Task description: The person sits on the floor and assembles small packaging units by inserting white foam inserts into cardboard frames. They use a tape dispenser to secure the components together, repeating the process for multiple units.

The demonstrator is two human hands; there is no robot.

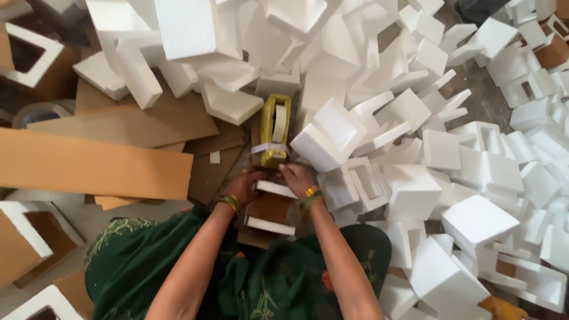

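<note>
My left hand (244, 185) and my right hand (296, 176) both grip a small brown cardboard box with white foam end pieces (270, 213), held over my lap in green cloth. Just beyond my fingers lies a yellow tape dispenser (275, 129) with a roll of clear tape. A strip of tape runs from it toward the box. Both wrists carry yellow bangles.
A big heap of white foam blocks (409, 106) fills the top and right. Flat brown cardboard sheets (89, 163) lie at left. Foam-framed cardboard boxes (24, 237) stand at the left edge. A tape roll (41, 111) sits at far left.
</note>
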